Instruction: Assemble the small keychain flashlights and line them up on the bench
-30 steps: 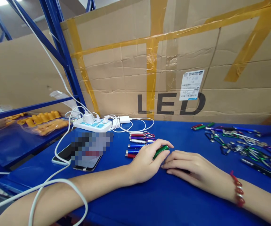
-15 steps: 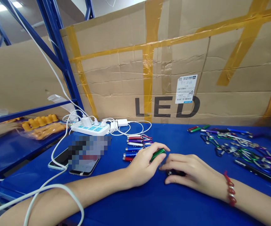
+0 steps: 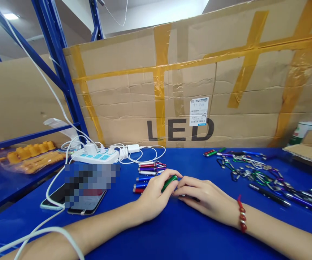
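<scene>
My left hand (image 3: 156, 196) is closed around a green penlight (image 3: 170, 183), whose shiny metal barrel shows between thumb and fingers. Fingertip to fingertip beside it, my right hand (image 3: 203, 195) has its fingers curled over a small dark object (image 3: 190, 197) that they mostly cover, so I cannot tell its kind. Just behind my left hand lies a row of penlights in red (image 3: 137, 190), blue (image 3: 142, 179), silver and purple, side by side on the blue table (image 3: 156, 238). A red carabiner clip (image 3: 160, 165) sits at the row's far end.
Loose carabiners and metal parts (image 3: 261, 177) with several penlights, a black one (image 3: 269, 194) among them, spread over the right side. Two phones (image 3: 89, 204), a white power strip (image 3: 96, 157) and looping cables occupy the left. A large carton (image 3: 123, 104) walls off the back.
The camera view has shifted right and slightly up. My hands stay close together, the left still holding the green penlight; the right hand's fingers now cover more of the dark object.
</scene>
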A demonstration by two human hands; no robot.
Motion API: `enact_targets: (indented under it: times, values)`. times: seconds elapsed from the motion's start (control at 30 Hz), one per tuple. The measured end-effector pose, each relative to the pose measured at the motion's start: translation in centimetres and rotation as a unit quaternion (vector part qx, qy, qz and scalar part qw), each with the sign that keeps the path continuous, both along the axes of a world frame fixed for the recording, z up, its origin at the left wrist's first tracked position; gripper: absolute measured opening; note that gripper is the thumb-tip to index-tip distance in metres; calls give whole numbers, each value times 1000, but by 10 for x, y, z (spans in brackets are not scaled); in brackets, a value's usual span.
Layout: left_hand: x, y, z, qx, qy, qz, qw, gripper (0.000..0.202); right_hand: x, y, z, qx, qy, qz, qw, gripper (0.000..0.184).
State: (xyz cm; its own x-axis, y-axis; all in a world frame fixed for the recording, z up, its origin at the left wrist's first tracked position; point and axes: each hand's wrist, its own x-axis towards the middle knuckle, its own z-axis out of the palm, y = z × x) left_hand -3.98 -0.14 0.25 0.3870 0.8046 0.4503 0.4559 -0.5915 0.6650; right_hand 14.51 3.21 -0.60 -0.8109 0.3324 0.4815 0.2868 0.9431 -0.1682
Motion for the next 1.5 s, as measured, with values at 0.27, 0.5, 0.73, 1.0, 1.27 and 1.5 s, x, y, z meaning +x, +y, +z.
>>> enact_targets:
  times: [0.27, 0.5, 0.73, 1.0, 1.27, 1.5]
  values:
    - [0, 1, 1, -3, -3, 3, 1000, 19, -2, 2, -2, -36, 44, -3, 998, 19]
    - [-1, 1, -1, -28, 7, 8, 1000, 20, -2, 4, -1, -59, 31, -60, 996, 22]
    - [0, 1, 0, -30, 14, 34, 999, 22, -2, 4, 6, -43, -35, -105, 993, 22]
    - [3, 3, 1, -34, 7, 48, 998, 24, -3, 7, 4, -66, -6, -132, 989, 21]
    - [4, 3, 2, -25, 6, 41, 999, 24, -4, 2, 0, -129, 58, -169, 975, 28]
    - [4, -2, 4, -9, -2, 25, 1000, 21, -7, 0, 6, -133, 0, -233, 963, 19]
